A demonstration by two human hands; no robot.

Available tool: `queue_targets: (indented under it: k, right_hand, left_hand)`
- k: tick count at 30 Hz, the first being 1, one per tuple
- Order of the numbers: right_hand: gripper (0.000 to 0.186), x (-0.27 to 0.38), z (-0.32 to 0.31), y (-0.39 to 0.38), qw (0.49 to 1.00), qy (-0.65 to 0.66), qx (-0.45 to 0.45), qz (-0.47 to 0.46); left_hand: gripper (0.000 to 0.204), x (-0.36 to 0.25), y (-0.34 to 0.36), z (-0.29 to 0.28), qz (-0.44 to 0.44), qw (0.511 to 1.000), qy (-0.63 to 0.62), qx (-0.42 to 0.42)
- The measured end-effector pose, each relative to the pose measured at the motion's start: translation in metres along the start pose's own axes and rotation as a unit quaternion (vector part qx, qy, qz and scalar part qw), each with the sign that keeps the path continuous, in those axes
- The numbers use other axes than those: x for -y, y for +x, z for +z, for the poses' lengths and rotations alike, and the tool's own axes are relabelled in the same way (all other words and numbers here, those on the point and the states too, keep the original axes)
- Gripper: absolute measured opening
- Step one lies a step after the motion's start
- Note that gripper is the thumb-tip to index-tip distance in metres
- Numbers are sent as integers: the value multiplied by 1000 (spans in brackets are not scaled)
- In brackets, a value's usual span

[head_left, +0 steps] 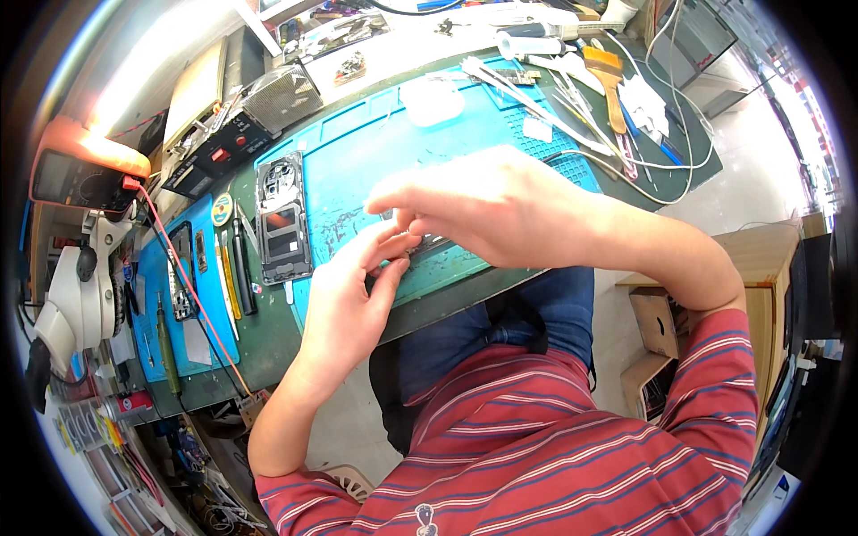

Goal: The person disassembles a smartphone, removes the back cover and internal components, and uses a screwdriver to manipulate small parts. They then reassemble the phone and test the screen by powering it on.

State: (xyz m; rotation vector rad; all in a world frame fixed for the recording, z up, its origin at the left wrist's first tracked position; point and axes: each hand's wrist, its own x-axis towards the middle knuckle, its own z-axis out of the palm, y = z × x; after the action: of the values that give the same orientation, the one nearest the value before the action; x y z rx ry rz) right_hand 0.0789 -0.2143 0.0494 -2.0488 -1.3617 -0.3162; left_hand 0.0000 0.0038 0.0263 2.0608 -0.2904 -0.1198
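Observation:
Both of my hands meet over the front part of the blue work mat [349, 143]. My left hand [350, 290] is closed in a pinch, thumb and fingertips drawn together beside the right fingertips. My right hand [500, 210] reaches across from the right, palm down, its fingers bent and closing toward the left ones. A small greyish metallic piece [433, 240] shows partly beneath the right hand; the hands cover most of it, so its kind is hidden. Left of my left hand lies an opened phone body [284, 219] with its inner parts exposed.
A black box-shaped unit with a red switch [219, 154] and an orange multimeter [89, 165] stand left. Screwdrivers and tweezers [239, 259] lie beside the phone body. A clear plastic tray [432, 100], a brush [608, 85] and looping white cables [572, 134] occupy the back.

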Motion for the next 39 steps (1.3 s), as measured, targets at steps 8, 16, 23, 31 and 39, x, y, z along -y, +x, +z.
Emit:
queue_targets:
  k: [8,16,23,31,39]
  right_hand:
    - [51,4,-2,1,995,-96,-25,11]
    - [67,11,-7,7,994,-61,46,75]
    - [66,18,-19,10,979,-92,126,131]
    - [64,8,0,9,997,-68,-29,28]
    - [62,9,-4,7,996,-45,35,73]
  left_hand:
    - [34,0,-5,0,30,999,21,-37]
    - [40,14,6,-10,92,982,129,-105]
    - [73,16,8,-12,74,973,216,-38]
    - [85,17,16,-11,139,952,270,-32]
    - [79,14,18,-15,149,946,287,-2]
